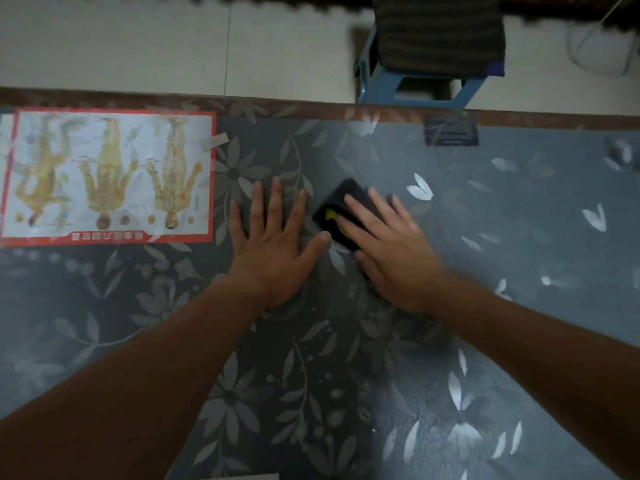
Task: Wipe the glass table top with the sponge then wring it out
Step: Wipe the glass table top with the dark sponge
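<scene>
Your right hand [391, 251] presses flat on the sponge [336, 201], one corner pointing at the far edge [277, 106]. Your left hand [273, 244] lies spread beside it. More glass table top [519, 244] lies right.

Two hands are counted: one left hand [273, 244] and one right hand [391, 251]. One sponge [341, 202] is seen, and one glass table top [519, 237]. One red-bordered poster [107, 174] is counted, with three body figures printed on it. One dark card [451, 130] is noted, and one small strip, possibly tape [215, 141]. One blue stool [377, 84] is counted.
</scene>
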Demonstrator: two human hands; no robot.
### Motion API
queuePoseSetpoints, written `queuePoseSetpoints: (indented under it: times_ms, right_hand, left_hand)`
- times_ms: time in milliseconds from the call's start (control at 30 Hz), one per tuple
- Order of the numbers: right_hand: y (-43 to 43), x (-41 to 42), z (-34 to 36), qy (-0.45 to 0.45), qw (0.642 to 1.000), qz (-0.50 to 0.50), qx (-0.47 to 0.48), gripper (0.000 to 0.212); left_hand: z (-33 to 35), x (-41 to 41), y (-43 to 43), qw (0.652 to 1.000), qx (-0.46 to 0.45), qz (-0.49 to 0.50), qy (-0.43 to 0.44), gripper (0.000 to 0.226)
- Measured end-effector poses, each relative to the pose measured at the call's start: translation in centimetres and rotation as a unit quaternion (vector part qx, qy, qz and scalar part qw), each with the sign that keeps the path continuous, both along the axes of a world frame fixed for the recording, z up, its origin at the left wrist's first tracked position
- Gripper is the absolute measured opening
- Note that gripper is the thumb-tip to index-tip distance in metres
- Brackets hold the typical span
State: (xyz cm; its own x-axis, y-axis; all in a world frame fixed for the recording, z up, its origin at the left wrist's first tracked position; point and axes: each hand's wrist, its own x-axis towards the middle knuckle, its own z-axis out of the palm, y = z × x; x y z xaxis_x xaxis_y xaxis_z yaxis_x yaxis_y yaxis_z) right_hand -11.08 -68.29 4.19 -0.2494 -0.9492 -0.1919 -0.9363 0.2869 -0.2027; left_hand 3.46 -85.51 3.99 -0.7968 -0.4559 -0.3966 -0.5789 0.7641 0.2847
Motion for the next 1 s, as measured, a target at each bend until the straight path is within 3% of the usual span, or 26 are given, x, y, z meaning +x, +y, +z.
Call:
queuePoseSetpoints:
  times_ms: [67, 200, 300, 400, 467, 567, 700, 833, 933, 1000]
  right_hand:
    - [1.4, -2.2, 0.0, -0.009, 1.0, 0.003, 0.002, 0.057]
    - [-0.1, -3.3, 0.7, -0.053, 0.984, -0.171, -0.001, 0.06]
    - [0.3, -0.7, 1.7, -0.128, 0.976, -0.173, -0.035, 0.059]
    - [0.5, -1.0, 3.6, -0.278, 0.907, -0.284, -0.137, 0.049]
    - [-0.6, -2.1, 4.5, -0.268, 0.871, -0.369, -0.183, 0.037]
    - [-2.3, -3.9, 4.4, -0.221, 0.862, -0.435, -0.135, 0.025]
    - [-3.5, -5.3, 4.2, -0.28, 0.815, -0.497, -0.104, 0.035]
    - [-3.4, -4.5, 4.1, -0.293, 0.83, -0.471, -0.064, 0.027]
    - [-2.7, -4.7, 5.0, -0.31, 0.815, -0.471, -0.137, 0.028]
    - [-2.4, -6.1, 6.5, -0.23, 0.843, -0.452, -0.181, 0.027]
  left_hand:
    - [0.1, 0.0, 0.0, 1.0, 0.003, 0.001, 0.002, 0.084]
    - [0.0, 0.0, 0.0, 1.0, -0.005, -0.003, 0.001, 0.082]
    - [0.0, -0.1, 0.0, 1.0, -0.008, -0.002, -0.006, 0.083]
    - [-0.1, 0.0, 0.0, 1.0, -0.009, -0.007, -0.005, 0.084]
    - [-0.1, 0.0, 0.0, 1.0, -0.006, -0.007, -0.005, 0.084]
    - [-0.1, -0.1, -0.1, 1.0, -0.002, -0.006, -0.008, 0.085]
    - [-0.1, -0.1, -0.1, 1.0, -0.005, -0.005, -0.007, 0.083]
    - [0.0, -0.1, -0.1, 1.0, -0.002, -0.005, -0.008, 0.084]
    - [0.1, -0.1, -0.1, 1.0, 0.001, -0.003, -0.01, 0.085]
    - [0.2, -0.2, 0.0, 1.0, 0.0, 0.0, -0.01, 0.086]
